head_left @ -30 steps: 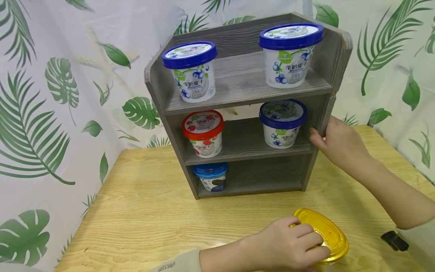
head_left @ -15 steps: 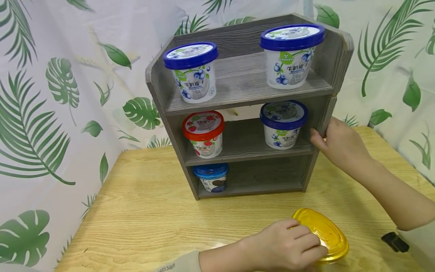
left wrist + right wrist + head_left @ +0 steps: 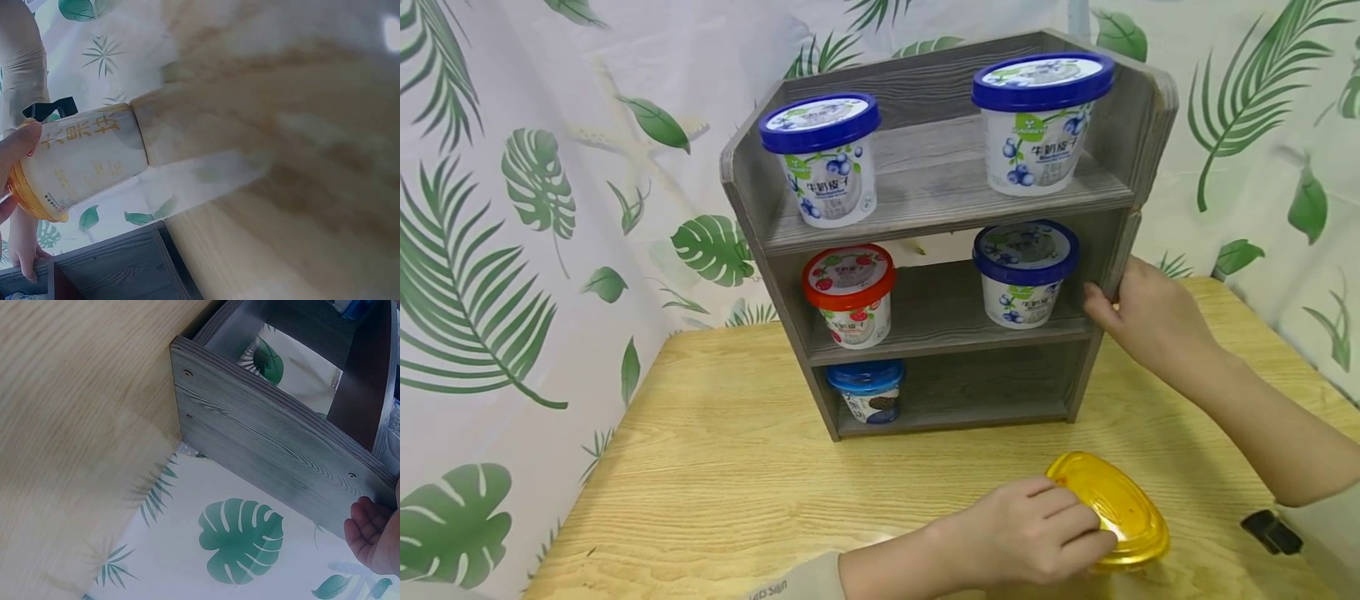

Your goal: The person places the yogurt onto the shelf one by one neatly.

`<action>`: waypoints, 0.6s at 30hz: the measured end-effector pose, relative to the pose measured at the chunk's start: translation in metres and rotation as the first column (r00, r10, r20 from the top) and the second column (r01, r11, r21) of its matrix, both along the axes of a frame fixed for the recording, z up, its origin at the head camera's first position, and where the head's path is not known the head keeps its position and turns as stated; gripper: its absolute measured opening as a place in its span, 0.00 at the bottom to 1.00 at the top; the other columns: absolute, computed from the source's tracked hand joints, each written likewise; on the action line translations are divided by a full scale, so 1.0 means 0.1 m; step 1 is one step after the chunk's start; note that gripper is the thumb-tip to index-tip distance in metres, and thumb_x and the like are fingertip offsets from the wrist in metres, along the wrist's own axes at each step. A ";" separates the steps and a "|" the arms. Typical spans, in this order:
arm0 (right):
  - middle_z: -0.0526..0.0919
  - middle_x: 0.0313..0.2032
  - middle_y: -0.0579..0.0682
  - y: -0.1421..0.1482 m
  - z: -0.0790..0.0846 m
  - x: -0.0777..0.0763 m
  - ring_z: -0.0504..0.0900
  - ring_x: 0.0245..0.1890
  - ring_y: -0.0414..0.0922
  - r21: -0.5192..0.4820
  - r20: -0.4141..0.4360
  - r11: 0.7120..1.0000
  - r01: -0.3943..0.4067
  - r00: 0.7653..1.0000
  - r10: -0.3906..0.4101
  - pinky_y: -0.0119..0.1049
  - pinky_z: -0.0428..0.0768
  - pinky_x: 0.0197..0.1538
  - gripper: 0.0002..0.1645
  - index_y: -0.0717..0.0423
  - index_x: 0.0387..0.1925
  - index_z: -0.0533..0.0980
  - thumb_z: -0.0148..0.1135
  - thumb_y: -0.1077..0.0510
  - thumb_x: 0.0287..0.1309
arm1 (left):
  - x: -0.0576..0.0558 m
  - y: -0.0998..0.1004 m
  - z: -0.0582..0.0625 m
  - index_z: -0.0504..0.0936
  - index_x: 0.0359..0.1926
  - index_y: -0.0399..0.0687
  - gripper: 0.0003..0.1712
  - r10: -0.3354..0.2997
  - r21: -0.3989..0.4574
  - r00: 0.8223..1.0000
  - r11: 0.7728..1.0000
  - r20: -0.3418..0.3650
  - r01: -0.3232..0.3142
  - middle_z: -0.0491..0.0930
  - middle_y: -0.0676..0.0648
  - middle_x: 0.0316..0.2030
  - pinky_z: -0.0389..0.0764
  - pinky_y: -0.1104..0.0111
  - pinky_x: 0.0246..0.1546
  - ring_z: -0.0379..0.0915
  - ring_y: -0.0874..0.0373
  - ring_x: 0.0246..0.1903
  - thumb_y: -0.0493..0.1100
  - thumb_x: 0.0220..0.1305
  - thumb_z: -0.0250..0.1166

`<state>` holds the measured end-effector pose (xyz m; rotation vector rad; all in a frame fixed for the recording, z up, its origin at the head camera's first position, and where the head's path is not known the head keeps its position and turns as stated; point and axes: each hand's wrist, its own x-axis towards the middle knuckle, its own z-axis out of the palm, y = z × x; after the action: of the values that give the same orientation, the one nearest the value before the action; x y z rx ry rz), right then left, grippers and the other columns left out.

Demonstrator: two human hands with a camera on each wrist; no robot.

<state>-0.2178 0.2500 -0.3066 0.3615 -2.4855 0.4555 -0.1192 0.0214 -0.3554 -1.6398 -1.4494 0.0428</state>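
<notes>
In the head view, my left hand point(image 3: 1030, 533) grips a tub with a shiny gold-yellow lid point(image 3: 1112, 508) by the lid's edge. Its pale body point(image 3: 94, 150) shows in the left wrist view, with the thumb and fingers at the lid. Whether its base touches the table, I cannot tell. My right hand point(image 3: 1161, 321) holds the right side panel of a grey wooden shelf rack point(image 3: 970, 225), thumb at the front edge. From the right wrist, that hand's fingers point(image 3: 369, 528) look bent against the panel's outer face.
Two blue-lidded tubs point(image 3: 831, 167) point(image 3: 1041, 133) stand on the top shelf. The middle shelf bears a red-lidded tub point(image 3: 850, 296) and a blue-lidded one point(image 3: 1026, 275). A light-blue-lidded tub point(image 3: 868, 392) is bottom left. Wood-grain table point(image 3: 700, 475) lies below; leaf-print cloth point(image 3: 572, 275) hangs behind.
The gold-lidded tub and my left hand have shifted very slightly away from me, toward the rack. My right hand and the rack stay in place.
</notes>
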 end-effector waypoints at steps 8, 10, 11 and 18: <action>0.74 0.23 0.60 0.00 0.00 -0.01 0.75 0.22 0.55 0.002 0.017 1.000 -0.002 1.000 0.002 0.53 0.72 0.24 0.14 0.66 0.31 0.69 0.53 0.56 0.58 | -0.03 -0.01 -0.13 0.83 0.38 0.57 0.13 -0.011 -0.011 0.997 1.000 0.080 0.012 0.80 0.61 0.32 0.73 0.80 0.43 0.74 0.70 0.32 0.45 0.71 0.50; 0.74 0.23 0.60 0.00 0.00 -0.01 0.75 0.22 0.55 0.004 0.018 1.000 -0.003 1.000 0.003 0.53 0.72 0.24 0.14 0.67 0.31 0.69 0.53 0.56 0.58 | -0.04 -0.01 -0.16 0.83 0.39 0.57 0.13 -0.008 -0.017 0.997 1.000 0.083 0.010 0.80 0.60 0.33 0.74 0.79 0.43 0.75 0.70 0.33 0.45 0.71 0.50; 0.74 0.22 0.60 0.00 0.00 0.00 0.74 0.22 0.55 0.004 0.016 1.000 -0.003 1.000 0.003 0.52 0.72 0.24 0.14 0.66 0.31 0.69 0.54 0.56 0.58 | -0.05 -0.01 -0.17 0.83 0.39 0.57 0.13 -0.006 -0.019 0.996 1.000 0.084 0.007 0.80 0.60 0.33 0.74 0.79 0.43 0.74 0.69 0.33 0.45 0.70 0.50; 0.73 0.22 0.60 0.01 0.00 0.00 0.74 0.21 0.55 0.010 -0.006 1.000 -0.006 1.000 0.006 0.53 0.72 0.23 0.14 0.67 0.31 0.69 0.54 0.57 0.58 | -0.09 -0.04 -0.22 0.82 0.40 0.56 0.12 0.016 -0.027 0.997 1.000 0.081 -0.014 0.79 0.59 0.34 0.74 0.77 0.44 0.75 0.68 0.34 0.47 0.69 0.51</action>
<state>-0.2181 0.2505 -0.3068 0.3740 -2.4819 0.4446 -0.1286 0.0172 -0.3777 -1.6690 -1.5285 0.0033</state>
